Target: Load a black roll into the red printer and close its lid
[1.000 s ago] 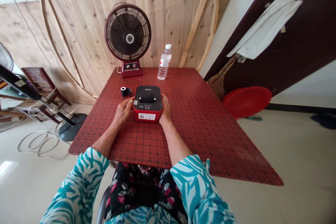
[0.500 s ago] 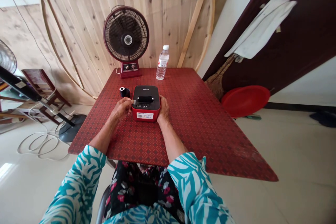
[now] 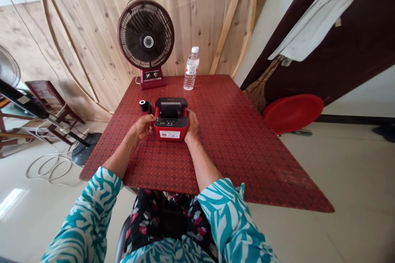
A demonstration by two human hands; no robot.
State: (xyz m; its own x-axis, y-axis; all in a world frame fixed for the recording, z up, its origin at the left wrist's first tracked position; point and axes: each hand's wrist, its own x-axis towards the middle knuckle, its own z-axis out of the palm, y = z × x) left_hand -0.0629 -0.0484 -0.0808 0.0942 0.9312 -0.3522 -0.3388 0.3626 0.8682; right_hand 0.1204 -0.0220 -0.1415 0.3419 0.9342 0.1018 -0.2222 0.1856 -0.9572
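Note:
A small red label printer (image 3: 170, 125) with a black top sits on the red patterned table (image 3: 234, 139) in front of me. Its black lid (image 3: 168, 107) stands raised at the back. My left hand (image 3: 142, 126) is curled against the printer's left side, fingertips at the front corner. My right hand (image 3: 192, 125) cups the right side. A small black roll (image 3: 143, 105) stands on the table just left of the printer, a little beyond my left hand.
A red table fan (image 3: 146, 41) and a clear water bottle (image 3: 191, 73) stand at the table's far edge. A round wooden board leans on the wall behind. A red basin (image 3: 291, 113) lies on the floor right; a fan stand and cables lie left.
The printer's black lid has lifted from flat to raised. Both hands stay at the printer's sides; the view shifted slightly.

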